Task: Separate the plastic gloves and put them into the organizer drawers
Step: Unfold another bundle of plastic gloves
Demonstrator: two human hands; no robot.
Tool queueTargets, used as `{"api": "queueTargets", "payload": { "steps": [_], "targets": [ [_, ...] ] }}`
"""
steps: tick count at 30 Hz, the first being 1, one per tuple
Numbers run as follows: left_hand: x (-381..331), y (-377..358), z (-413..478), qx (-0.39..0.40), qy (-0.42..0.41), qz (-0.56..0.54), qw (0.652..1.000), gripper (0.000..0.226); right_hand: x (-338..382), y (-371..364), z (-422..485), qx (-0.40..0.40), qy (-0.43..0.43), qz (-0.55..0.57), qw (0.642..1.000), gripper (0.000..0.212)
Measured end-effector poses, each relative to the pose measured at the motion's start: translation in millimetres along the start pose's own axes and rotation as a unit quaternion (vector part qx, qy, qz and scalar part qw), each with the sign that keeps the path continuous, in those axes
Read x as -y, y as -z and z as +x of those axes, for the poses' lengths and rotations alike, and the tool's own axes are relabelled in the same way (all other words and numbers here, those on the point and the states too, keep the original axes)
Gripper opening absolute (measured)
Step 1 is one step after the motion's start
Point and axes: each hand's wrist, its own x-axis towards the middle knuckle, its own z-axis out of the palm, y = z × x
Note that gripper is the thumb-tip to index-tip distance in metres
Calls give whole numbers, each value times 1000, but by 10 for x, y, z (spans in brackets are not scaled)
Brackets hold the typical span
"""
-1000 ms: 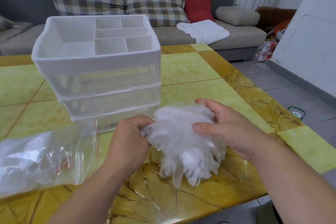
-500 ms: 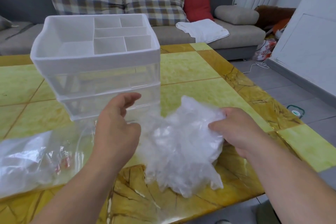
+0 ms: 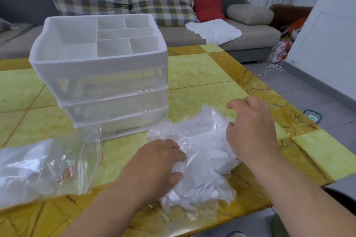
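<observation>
1. The plastic gloves lie as one crumpled, clinging heap on the surface, close to its near edge and toward the right near corner, just in front of the organizer.
2. The left hand has fingers on top of the heap's left side and the thumb tucked below, pinching a fold of film. The right hand sits over the heap's right side with fingers loosely curled; its thumb touches the plastic, but nothing seems gripped.
3. The organizer's clear drawers all look closed, so none can take a glove yet.
4. Risks, as I judge them: the thin film sticks to itself, so a pull may lift several gloves at once or tear one. The heap's near fringe reaches the surface's near edge, so loose gloves could slide to the floor. A tug on a drawer may also drag the light organizer.
5. A zip bag by the near left edge carries red print, too blurred to read. No other writing is legible.
</observation>
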Motion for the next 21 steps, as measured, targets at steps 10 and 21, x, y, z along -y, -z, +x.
{"api": "queueTargets", "payload": {
  "steps": [10, 21],
  "targets": [
    [12, -45, 11, -2, -4, -6, 1000, 46, 34, -290, -125, 380, 114, -16, 918, 60],
    [59, -57, 28, -2, 11, -58, 998, 51, 195, -69, -87, 248, 92, -21, 964, 35]
  ]
}}
